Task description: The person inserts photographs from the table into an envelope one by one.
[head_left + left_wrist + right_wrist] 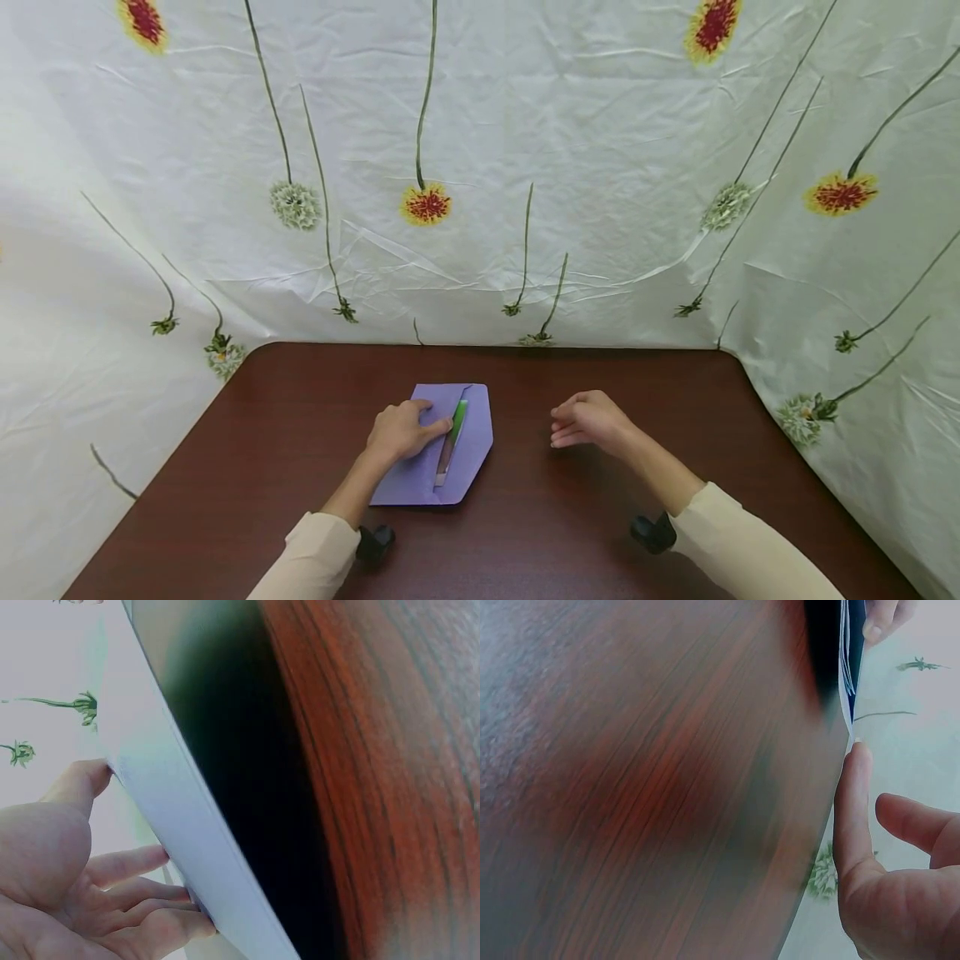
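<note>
A purple envelope (472, 450) lies on the table with its flap unfolded to the right. In its mouth shows a narrow strip (459, 414) of something green, brown and white, perhaps a card or photo; most of it is hidden inside. My left hand (401, 431) rests on the envelope's left part, its thumb reaching the strip. In the left wrist view, the fingertips (166, 855) touch the envelope's pale surface (195, 832). To the envelope's right, my right hand (588, 419) hovers over the table, fingers loosely bent and holding nothing.
The dark reddish-brown table (300, 392) has rounded far corners. A white cloth (495, 125) printed with flowers hangs behind it and along both sides. Each wrist carries a black device (654, 533).
</note>
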Available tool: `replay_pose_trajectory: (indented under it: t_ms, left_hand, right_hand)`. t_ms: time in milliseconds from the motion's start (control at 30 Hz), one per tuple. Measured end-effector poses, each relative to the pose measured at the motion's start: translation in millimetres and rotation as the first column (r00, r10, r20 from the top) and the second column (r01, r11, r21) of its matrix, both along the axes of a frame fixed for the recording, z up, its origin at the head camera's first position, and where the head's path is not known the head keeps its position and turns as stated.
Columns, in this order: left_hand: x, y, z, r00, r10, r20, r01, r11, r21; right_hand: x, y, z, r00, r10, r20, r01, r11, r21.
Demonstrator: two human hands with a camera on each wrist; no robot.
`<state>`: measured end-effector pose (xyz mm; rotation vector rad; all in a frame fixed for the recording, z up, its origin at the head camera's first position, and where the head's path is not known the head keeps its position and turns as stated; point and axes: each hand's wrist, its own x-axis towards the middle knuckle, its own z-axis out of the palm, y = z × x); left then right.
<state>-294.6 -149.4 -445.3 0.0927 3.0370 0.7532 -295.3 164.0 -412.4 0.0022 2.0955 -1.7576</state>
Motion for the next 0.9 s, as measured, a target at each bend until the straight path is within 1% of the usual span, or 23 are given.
replay_pose_trajectory:
  t_ms: [300, 533, 767, 900]
  left_hand:
    - [1.0, 0.5, -2.2, 1.000, 0.008, -0.001, -0.008, 1.000, 0.000]
    - [0.5, 1.8, -2.5, 1.000, 0.018, -0.010, -0.018, 1.000, -0.001]
    - [1.2, -1.8, -5.0, 0.999, 0.045, -0.004, -0.045, 0.998, 0.043]
    - [0.9, -7.2, -6.0, 0.999, 0.048, -0.005, -0.048, 0.998, 0.046]
  right_hand:
    - [2.3, 6.6, 0.4, 1.000, -0.014, 0.006, 0.014, 1.000, 0.003]
    - [2.0, 9.3, 0.5, 1.000, 0.001, 0.002, -0.001, 1.000, -0.002]
    - [2.7, 10.4, -0.4, 1.000, -0.008, 0.007, 0.008, 1.000, -0.001]
    - [2.2, 10.6, -0.9, 1.000, -0.011, 0.010, 0.011, 1.000, -0.002]
